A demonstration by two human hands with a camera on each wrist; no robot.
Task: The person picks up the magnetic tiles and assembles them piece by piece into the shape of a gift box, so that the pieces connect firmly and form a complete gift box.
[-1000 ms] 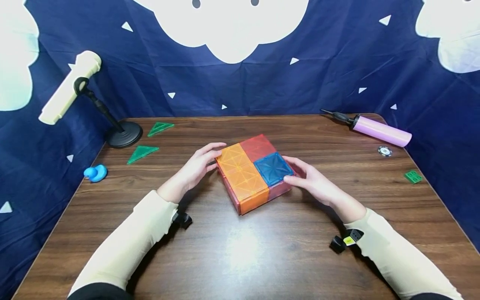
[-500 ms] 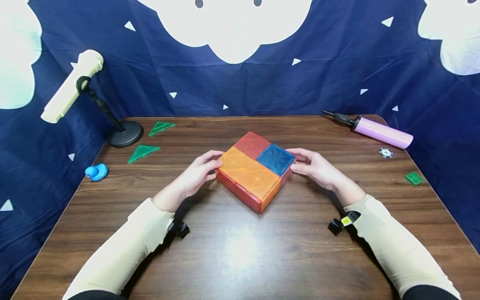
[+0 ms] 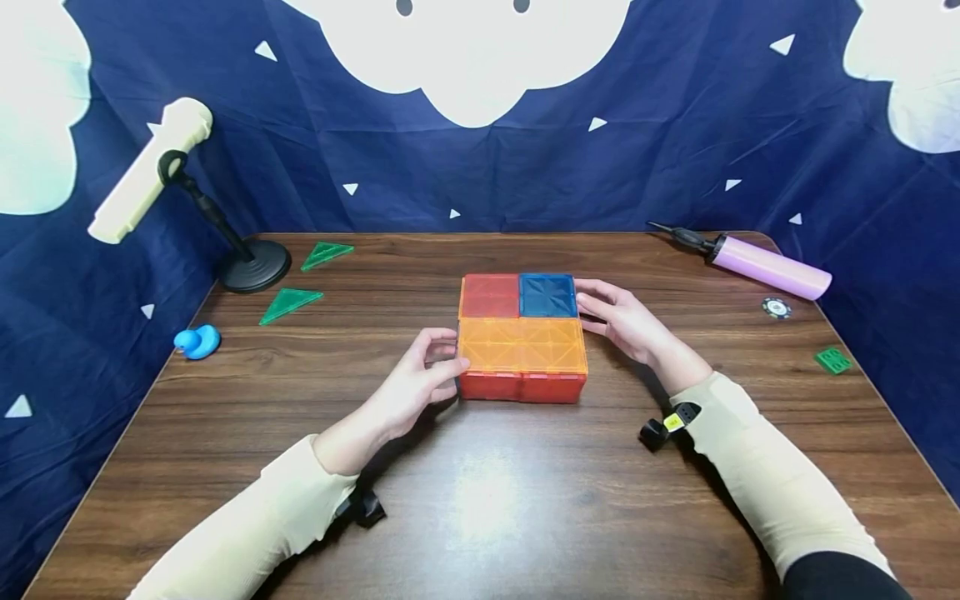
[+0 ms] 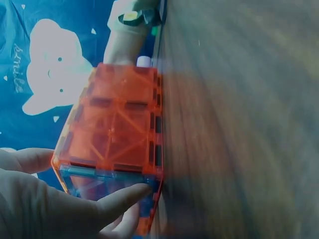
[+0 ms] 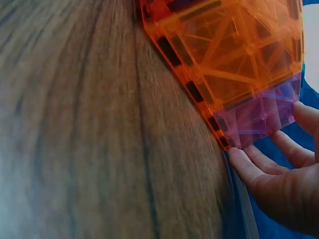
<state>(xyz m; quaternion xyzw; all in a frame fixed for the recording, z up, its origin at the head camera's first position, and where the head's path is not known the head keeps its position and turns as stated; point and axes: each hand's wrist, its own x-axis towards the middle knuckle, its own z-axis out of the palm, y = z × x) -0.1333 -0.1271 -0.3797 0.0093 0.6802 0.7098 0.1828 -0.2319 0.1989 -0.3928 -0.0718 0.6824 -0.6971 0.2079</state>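
A flat box built of translucent magnetic tiles [image 3: 522,346] sits mid-table in the head view. Its top has orange tiles in front, with a red tile and a blue tile [image 3: 547,295] behind. My left hand [image 3: 416,379] touches the box's left end, one finger lying over the top's edge; in the left wrist view its fingers spread over the bluish end face [image 4: 89,185]. My right hand [image 3: 622,321] is at the right rear side. Its fingertips [image 5: 239,155] meet the purple end tile [image 5: 261,117] in the right wrist view.
Two green triangular tiles [image 3: 291,305] and a blue toy duck [image 3: 197,342] lie on the left, near a stand [image 3: 255,265] bearing a cream-coloured cylinder [image 3: 153,171]. On the right are a pink hand pump [image 3: 768,265], a poker chip [image 3: 777,308] and a green toy brick [image 3: 832,360].
The tile box has turned between my hands, and its long red side now faces me squarely. My left hand has come nearer, while my right hand has moved farther back.
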